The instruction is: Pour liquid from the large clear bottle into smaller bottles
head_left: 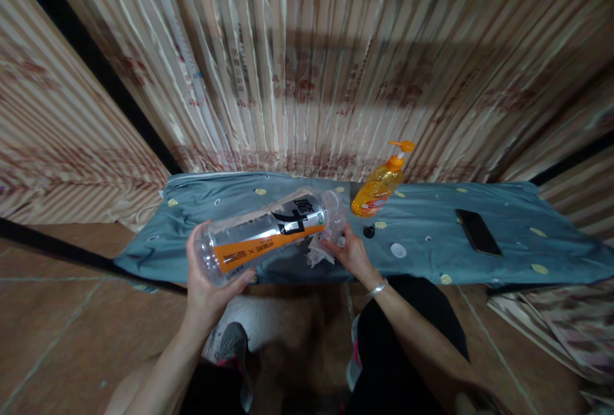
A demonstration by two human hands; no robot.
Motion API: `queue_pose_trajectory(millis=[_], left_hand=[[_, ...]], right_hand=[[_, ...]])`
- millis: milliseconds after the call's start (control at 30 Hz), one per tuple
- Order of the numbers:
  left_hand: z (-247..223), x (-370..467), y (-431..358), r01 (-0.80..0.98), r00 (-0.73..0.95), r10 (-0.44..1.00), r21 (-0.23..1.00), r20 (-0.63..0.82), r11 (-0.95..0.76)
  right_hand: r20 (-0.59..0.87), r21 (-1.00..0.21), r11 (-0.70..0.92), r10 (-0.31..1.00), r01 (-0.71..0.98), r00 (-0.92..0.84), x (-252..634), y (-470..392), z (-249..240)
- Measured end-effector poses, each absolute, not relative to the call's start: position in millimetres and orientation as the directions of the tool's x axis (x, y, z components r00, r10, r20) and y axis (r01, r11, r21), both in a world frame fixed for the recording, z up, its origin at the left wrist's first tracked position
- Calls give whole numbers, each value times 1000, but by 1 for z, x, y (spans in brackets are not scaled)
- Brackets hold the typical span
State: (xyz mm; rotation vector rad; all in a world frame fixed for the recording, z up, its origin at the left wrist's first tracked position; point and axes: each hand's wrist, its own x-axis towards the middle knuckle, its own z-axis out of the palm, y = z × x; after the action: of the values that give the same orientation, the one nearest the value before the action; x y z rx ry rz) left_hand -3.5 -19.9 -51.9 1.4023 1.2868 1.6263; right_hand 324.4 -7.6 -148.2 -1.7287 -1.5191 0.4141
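Observation:
Tilted nearly on its side, a large clear plastic bottle with a silver and orange label is in front of me. My left hand is wrapped round its base, the thumb along the lower side. At the neck end on the right, my right hand grips a crumpled white tissue close against the bottle's shoulder. Some of that hand's fingers are hidden. Just beyond it stands an orange pump bottle of yellow-orange liquid. A small black cap lies to the right of my right hand.
A white round disc and a black phone lie on the blue-green cloth covering the low bench. Pleated patterned curtains hang behind it. Black poles frame the space. My legs and shoes are below.

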Motion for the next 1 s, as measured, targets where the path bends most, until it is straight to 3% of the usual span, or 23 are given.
queue_pose_trajectory(millis=[233,700,1000], left_hand=[[-53,-7,-19,76,-195,945,965,262,-252],[-59,-4,-18,140,-207,912,934,353,-329],[-54,-1,-21,137,-210,920,942,331,-307]], right_hand=[[224,-731,0,945,683,239,326,-7,-150],[209,-748,-8,946,663,247,328,-6,-156],[239,-744,26,943,667,230,328,-7,-157]])
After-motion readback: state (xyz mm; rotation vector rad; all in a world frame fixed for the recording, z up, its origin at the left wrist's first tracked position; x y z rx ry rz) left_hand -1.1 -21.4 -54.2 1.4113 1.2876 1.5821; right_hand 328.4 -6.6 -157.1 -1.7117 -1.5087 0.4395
